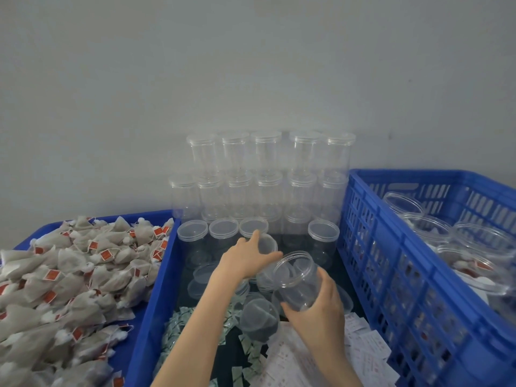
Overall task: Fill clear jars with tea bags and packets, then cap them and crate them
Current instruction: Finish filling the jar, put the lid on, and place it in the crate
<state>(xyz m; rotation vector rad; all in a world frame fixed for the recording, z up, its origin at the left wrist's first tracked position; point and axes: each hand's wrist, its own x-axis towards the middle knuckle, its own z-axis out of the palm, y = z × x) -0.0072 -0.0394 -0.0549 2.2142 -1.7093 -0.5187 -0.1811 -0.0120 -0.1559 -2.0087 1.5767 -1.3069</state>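
Observation:
My right hand (318, 305) grips an empty clear jar (297, 277), tilted with its open mouth facing up and left. My left hand (245, 256) holds a clear lid (266, 243) just above and left of that jar's mouth. Loose clear lids (201, 277) lie on the dark table below my hands. Small green-white packets (178, 328) and white packets (363, 347) are scattered near the front. A heap of pyramid tea bags (69, 275) with red tags fills the blue tray on the left. The blue crate (391, 261) on the right holds filled capped jars (474, 247).
Capped empty jars (265, 177) are stacked in rows against the grey wall, with a lower row (223, 230) in front of them. The blue tray's rim (156, 289) borders the work area on the left, the crate wall on the right.

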